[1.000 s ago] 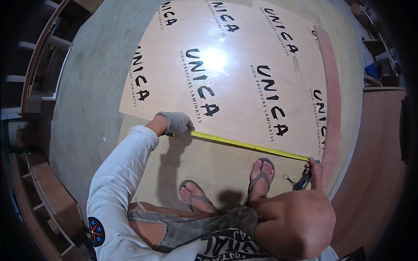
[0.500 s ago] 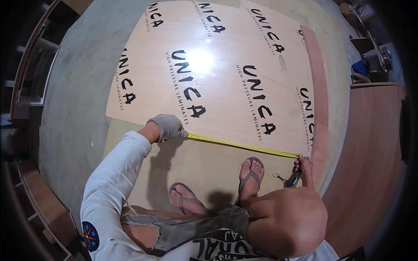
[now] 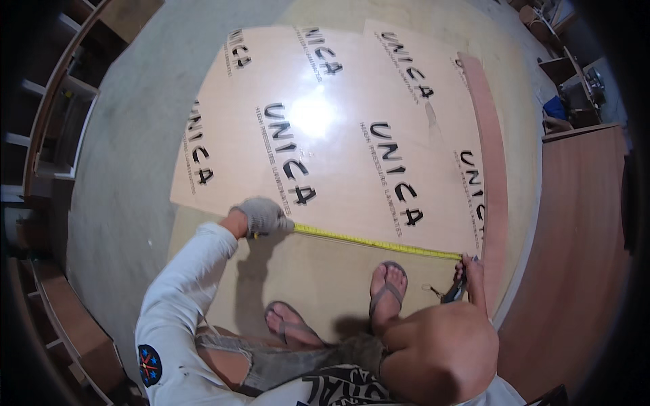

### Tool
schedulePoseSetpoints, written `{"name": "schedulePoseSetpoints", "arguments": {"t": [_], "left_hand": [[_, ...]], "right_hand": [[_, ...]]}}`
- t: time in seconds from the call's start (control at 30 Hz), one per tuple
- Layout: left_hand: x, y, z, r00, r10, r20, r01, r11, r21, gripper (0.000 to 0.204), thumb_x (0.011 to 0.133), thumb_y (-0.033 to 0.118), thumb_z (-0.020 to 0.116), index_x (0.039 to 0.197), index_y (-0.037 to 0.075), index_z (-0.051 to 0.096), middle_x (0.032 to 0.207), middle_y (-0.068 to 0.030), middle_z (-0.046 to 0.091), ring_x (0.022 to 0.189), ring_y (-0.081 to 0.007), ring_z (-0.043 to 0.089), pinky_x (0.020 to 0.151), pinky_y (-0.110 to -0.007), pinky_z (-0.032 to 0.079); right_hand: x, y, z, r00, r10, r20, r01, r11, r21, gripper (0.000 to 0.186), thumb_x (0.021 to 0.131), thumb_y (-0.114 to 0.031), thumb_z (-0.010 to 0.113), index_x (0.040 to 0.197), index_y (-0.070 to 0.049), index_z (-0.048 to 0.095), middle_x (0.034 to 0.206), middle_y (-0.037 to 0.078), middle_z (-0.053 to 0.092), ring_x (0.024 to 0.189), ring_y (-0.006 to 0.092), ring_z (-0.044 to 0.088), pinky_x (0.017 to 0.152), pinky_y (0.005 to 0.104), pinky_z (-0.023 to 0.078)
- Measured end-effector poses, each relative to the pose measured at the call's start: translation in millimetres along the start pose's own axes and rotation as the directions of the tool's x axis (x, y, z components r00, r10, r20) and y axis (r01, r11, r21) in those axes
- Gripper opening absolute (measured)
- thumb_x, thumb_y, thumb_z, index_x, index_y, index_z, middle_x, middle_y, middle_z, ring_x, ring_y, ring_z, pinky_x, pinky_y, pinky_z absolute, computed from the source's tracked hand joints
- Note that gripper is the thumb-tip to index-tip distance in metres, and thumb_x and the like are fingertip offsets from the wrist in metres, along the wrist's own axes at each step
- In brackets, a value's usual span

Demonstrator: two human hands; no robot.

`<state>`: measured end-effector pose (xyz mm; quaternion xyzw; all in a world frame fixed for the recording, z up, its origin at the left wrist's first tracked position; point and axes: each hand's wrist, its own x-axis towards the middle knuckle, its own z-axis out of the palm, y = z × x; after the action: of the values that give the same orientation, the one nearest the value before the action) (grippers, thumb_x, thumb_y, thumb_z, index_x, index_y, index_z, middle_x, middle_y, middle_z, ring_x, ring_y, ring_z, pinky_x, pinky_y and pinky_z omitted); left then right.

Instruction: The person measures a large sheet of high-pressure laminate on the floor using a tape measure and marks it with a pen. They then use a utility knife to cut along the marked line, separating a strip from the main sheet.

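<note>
A yellow tape measure blade (image 3: 379, 243) is stretched along the near edge of a large tan laminate sheet (image 3: 345, 162) printed with dark lettering. At its left end, my left hand (image 3: 262, 217), in a grey knit glove, is closed around the tape measure; the glove mostly hides the case. My right hand (image 3: 472, 274) is bare. Its fingers pinch the blade's right end by the sheet's near right corner. The same hand also grips a dark-handled tool (image 3: 454, 289) with a cord loop; its kind is unclear.
A narrow reddish-brown strip (image 3: 493, 169) lies along the sheet's right side. Beneath is a pale board (image 3: 223, 271), where my sandalled feet (image 3: 389, 287) stand. Brown panels (image 3: 582, 223) lie at the right. Open wooden cabinets (image 3: 47, 135) line the left.
The view has tilted, so the sheet, hands and feet appear lower in the picture. Both hands keep their hold on the tape, with no clear shift along the sheet.
</note>
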<state>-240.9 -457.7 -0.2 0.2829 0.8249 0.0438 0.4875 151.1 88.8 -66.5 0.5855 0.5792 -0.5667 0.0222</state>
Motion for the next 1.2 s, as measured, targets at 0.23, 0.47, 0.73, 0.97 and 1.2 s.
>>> {"name": "schedulePoseSetpoints", "arguments": {"t": [0.23, 0.47, 0.73, 0.97, 1.2], "left_hand": [[16.0, 21.1, 4.4, 0.997, 0.073, -0.016, -0.069, 0.984, 0.164, 0.066, 0.1, 0.073, 0.054, 0.111, 0.015, 0.083, 0.096, -0.0157, 0.08, 0.088, -0.0374, 0.076, 0.085, -0.048, 0.059], [25.1, 53.8, 16.6, 0.998, 0.057, 0.012, -0.058, 0.964, 0.258, 0.072, 0.102, 0.075, 0.045, 0.107, 0.015, 0.084, 0.094, -0.0163, 0.079, 0.09, -0.0377, 0.076, 0.084, -0.051, 0.058], [27.0, 59.1, 18.4, 1.0, 0.022, 0.013, -0.025, 0.966, 0.259, 0.067, 0.104, 0.069, 0.046, 0.106, 0.014, 0.084, 0.094, -0.0176, 0.079, 0.091, -0.0383, 0.076, 0.085, -0.052, 0.059], [20.2, 41.4, 7.7, 0.997, 0.052, 0.055, -0.057, 0.995, 0.085, 0.06, 0.101, 0.063, 0.054, 0.108, 0.011, 0.083, 0.101, -0.0181, 0.08, 0.093, -0.038, 0.076, 0.088, -0.049, 0.058], [8.6, 32.9, 11.1, 0.998, 0.046, 0.035, -0.048, 0.995, 0.088, 0.059, 0.101, 0.06, 0.057, 0.109, 0.007, 0.082, 0.101, -0.0198, 0.079, 0.095, -0.0386, 0.075, 0.089, -0.049, 0.058]], "right_hand": [[2.2, -1.2, -1.9, 1.0, 0.012, 0.001, -0.012, 0.999, 0.037, 0.031, 0.106, -0.029, 0.069, 0.087, -0.008, 0.055, 0.068, 0.007, 0.064, 0.046, 0.015, 0.053, 0.043, 0.034, 0.049], [-5.2, -9.1, 3.8, 0.999, 0.035, 0.013, -0.035, 0.998, 0.055, 0.032, 0.106, -0.028, 0.069, 0.085, -0.009, 0.054, 0.067, 0.007, 0.062, 0.046, 0.0145, 0.052, 0.043, 0.0334, 0.048], [-3.9, -10.1, 2.5, 0.998, 0.057, 0.001, -0.057, 0.997, 0.058, 0.032, 0.106, -0.027, 0.07, 0.084, -0.01, 0.054, 0.065, 0.006, 0.061, 0.046, 0.014, 0.051, 0.042, 0.0324, 0.046], [-0.1, -9.2, 2.3, 0.998, 0.067, 0.01, -0.067, 0.996, 0.058, 0.03, 0.106, -0.026, 0.069, 0.085, -0.01, 0.054, 0.066, 0.007, 0.061, 0.046, 0.0141, 0.052, 0.042, 0.032, 0.046], [1.5, -7.6, 0.2, 0.998, 0.058, 0.012, -0.059, 0.997, 0.056, 0.029, 0.106, -0.026, 0.068, 0.087, -0.009, 0.055, 0.067, 0.007, 0.062, 0.047, 0.0139, 0.052, 0.042, 0.031, 0.046]]}}
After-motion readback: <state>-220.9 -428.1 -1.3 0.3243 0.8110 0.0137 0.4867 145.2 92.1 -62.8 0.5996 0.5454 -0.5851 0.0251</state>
